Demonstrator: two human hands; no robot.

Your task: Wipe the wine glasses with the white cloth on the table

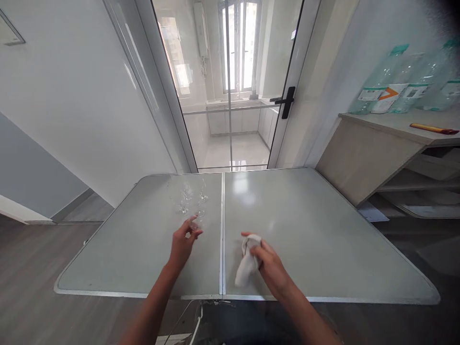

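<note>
My left hand [185, 239] is at the left half of the folding table, its thumb and fingers curled around a clear glass [195, 224]. Just beyond it several more transparent glasses [185, 195] stand close together; their thin outlines are hard to make out. My right hand [268, 261], right of the table's middle seam, grips a crumpled white cloth [247, 263] that hangs down toward the tabletop. The two hands are apart.
The grey-green folding table [305, 230] has a metal rim and centre seam. A glazed door [230, 96] with a black handle [287, 102] stands behind it. At right, a shelf unit [359, 158] bears several plastic bottles [381, 86] and a yellow-red packet [433, 128].
</note>
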